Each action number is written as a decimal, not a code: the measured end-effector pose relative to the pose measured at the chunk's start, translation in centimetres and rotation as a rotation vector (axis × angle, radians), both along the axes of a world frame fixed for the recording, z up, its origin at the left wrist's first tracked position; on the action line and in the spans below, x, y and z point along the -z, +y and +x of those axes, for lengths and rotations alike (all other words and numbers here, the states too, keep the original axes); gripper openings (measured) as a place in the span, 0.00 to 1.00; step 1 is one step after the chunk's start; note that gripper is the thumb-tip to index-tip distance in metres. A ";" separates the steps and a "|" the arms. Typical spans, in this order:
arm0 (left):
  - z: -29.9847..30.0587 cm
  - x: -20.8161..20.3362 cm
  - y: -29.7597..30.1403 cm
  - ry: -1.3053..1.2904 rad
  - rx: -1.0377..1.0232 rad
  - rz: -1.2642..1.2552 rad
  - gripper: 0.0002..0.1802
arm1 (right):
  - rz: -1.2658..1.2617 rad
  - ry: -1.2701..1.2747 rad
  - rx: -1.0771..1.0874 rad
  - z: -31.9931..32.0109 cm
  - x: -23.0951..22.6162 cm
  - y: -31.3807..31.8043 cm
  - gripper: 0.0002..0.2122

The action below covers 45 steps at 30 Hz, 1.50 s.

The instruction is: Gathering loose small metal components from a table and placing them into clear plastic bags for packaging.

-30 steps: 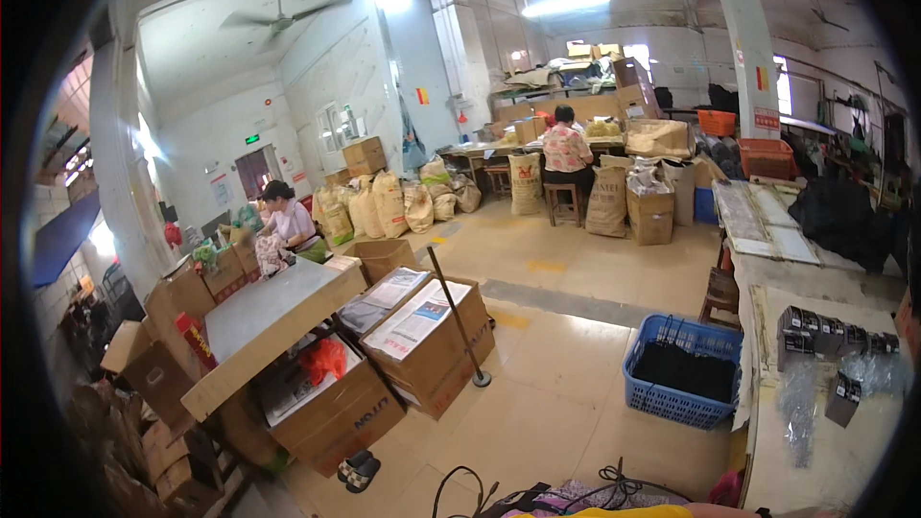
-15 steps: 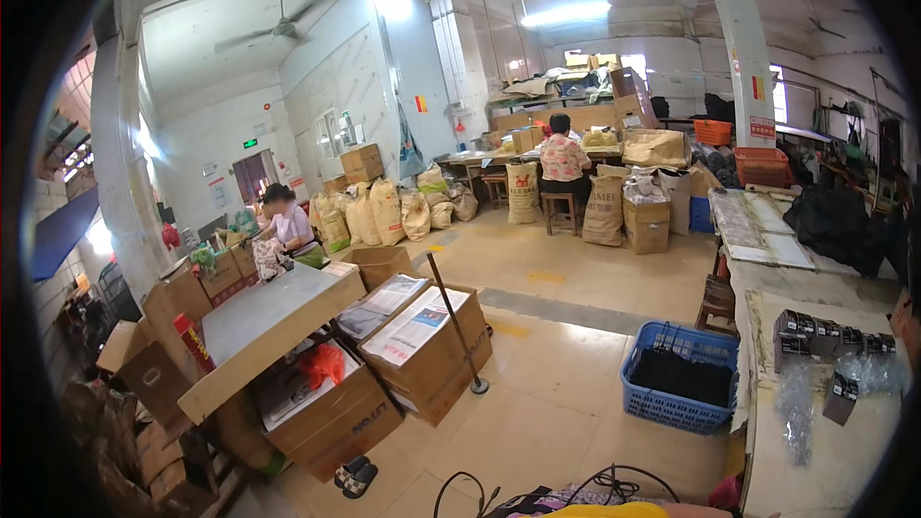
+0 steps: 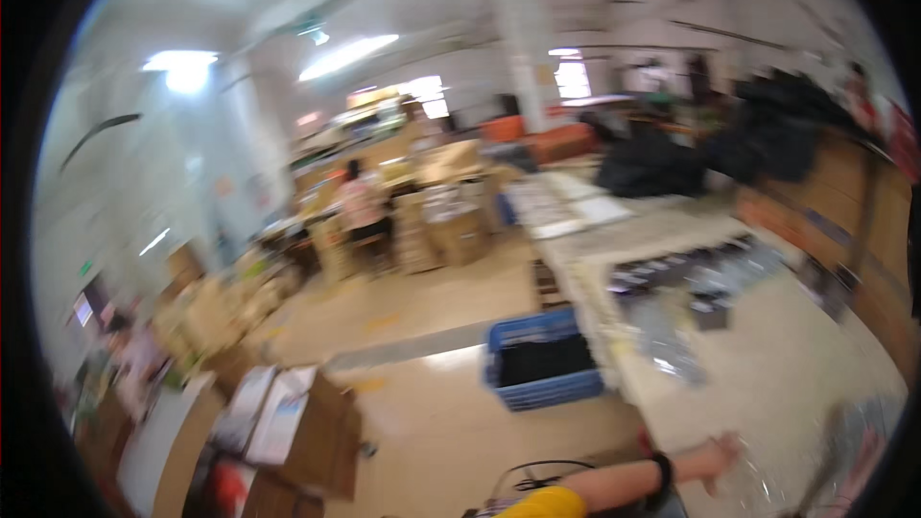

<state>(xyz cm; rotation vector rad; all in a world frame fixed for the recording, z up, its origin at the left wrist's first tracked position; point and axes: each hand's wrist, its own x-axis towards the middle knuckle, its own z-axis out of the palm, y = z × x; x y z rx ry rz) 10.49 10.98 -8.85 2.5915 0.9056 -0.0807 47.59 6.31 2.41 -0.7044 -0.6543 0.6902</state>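
The picture is motion-blurred. My left arm, with a yellow sleeve and a black wristband, reaches in from the lower edge toward the right. My left hand (image 3: 715,459) is open with fingers spread, at the near edge of a long pale worktable (image 3: 796,374), and it holds nothing. Just right of it lies crumpled clear plastic (image 3: 849,441) with a pinkish blur under it. Further along the table are several small dark items and clear bags (image 3: 686,278). My right hand is not visible.
A blue crate (image 3: 547,364) with dark contents stands on the floor beside the table. Open cardboard boxes (image 3: 297,422) sit at lower left. A person sits at a far table (image 3: 363,211) among stacked cartons. Dark bags (image 3: 662,168) are piled at the table's far end.
The view has swung sharply to the right, bringing the worktable close. My left arm has come into view and reaches toward the table.
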 end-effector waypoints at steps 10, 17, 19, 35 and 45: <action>1.1 -12.2 2.5 0.287 0.038 0.004 0.59 | 0.064 0.047 0.145 -5.4 -6.9 -1.9 0.04; 10.5 -10.8 7.3 -0.831 -0.054 -0.111 0.51 | 0.135 0.113 0.019 -7.8 -8.6 -3.9 0.04; 13.8 -10.0 8.1 -1.014 -0.181 -0.082 0.50 | 0.139 0.155 -0.010 -8.2 -8.6 -4.0 0.05; 11.1 -8.1 12.4 -1.192 -0.311 -0.430 0.33 | -0.619 -0.421 0.298 -3.6 -2.5 -4.4 0.13; 11.0 -10.2 10.7 -0.641 -0.124 -0.154 0.40 | -1.023 -1.345 0.262 -5.5 2.3 -1.5 0.41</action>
